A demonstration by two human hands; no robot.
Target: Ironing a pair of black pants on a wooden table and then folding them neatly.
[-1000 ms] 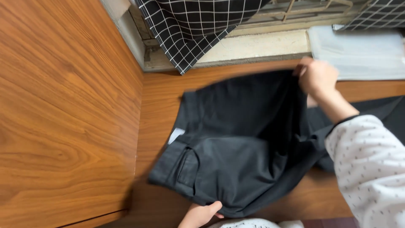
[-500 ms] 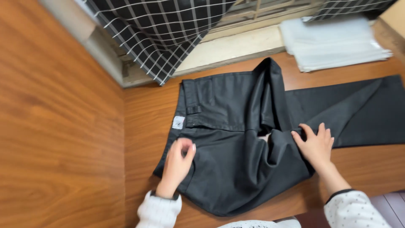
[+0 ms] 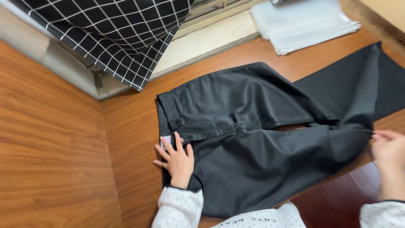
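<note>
Lying across the wooden desk (image 3: 126,126), the dark trousers (image 3: 253,139) are looking soft, limp and light; the waistband and hem are offering the firmest holds. The left hand (image 3: 177,158) is pressing flat, fingers spread, beside a small white label (image 3: 165,140). The right hand (image 3: 390,145) is pinching the leg end.

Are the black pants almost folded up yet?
Not yet. Done so far: the dark trousers lie spread flat on the wooden surface, waistband toward the wall. In hand: the left hand presses flat near the waistband while the right hand pinches the near leg's edge. Left to do: both legs are stretched out long, with no tidy fold showing.
</note>
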